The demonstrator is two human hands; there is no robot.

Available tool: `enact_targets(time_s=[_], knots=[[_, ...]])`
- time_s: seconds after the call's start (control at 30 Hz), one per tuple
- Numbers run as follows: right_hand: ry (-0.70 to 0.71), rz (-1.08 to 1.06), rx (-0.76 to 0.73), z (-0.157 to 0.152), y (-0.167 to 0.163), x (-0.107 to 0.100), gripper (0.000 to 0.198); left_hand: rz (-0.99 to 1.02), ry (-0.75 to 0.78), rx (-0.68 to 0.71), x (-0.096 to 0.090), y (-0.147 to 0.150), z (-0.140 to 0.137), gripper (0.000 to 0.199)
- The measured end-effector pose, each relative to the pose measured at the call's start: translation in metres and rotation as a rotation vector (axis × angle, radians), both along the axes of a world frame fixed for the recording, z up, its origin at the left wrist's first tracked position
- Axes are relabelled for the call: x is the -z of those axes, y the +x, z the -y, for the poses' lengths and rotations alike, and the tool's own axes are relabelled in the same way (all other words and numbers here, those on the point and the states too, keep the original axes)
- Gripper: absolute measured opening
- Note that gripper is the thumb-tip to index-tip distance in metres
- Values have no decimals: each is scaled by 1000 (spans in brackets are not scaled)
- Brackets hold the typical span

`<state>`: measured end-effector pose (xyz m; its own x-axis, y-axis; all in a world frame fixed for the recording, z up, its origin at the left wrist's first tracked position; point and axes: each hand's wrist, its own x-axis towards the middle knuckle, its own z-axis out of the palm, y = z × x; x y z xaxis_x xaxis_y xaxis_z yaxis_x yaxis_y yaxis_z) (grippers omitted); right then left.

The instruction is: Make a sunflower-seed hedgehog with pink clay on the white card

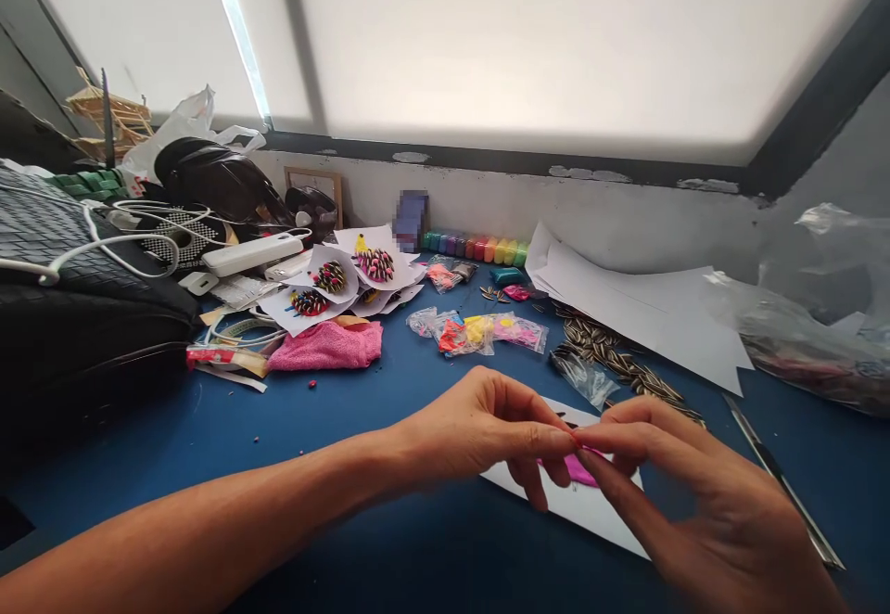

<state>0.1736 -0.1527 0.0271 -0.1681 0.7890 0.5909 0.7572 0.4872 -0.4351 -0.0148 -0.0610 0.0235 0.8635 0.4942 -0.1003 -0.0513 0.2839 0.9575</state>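
Observation:
Over a white sheet of paper (612,523), my left hand (490,428) and my right hand (702,484) meet at the fingertips. Thumb and forefinger of each are pinched on a small red bit of what looks like modelling clay (577,441), mostly covered by the fingers. Flattened magenta clay (581,472) lies on the sheet below them, partly hidden, with a few dark seeds near its upper edge. Just beyond the hands is a pile of striped sunflower seeds (616,354), beside a clear plastic bag (584,375).
Opened clay packets (479,331) lie mid-table, with a row of coloured clay (479,248) at the wall. Paper pieces with seed-and-clay figures (326,278) and a pink cloth (326,345) are left. A long metal cutter or ruler (782,479) lies right; a black bag (90,317) stands far left.

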Motion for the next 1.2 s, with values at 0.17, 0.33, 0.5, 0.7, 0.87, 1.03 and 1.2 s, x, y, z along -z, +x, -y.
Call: enact_targets(time_s=[0.17,0.33,0.5,0.7,0.87,1.03,1.2], knots=[[-26,43,12,1,-6,-1,12,-12,22,-43,1,3,4,40],[24,186,47,3,-14,6,6,-152,240,-154,6,6,12,13],[45,151,146,2,-6,3,7,-166,252,-175,10,7,6,11],[-115,-222,281,3,12,-17,12,-90,68,-162,6,3,-7,22],[-395,-429,239,4,3,-20,23,27,-18,-148,6,2,-8,17],[-606,-490,166,1,4,-14,27,63,-70,-123,10,3,-11,11],[-642,-513,172,-5,4,-11,37,75,-141,-111,10,3,-15,12]])
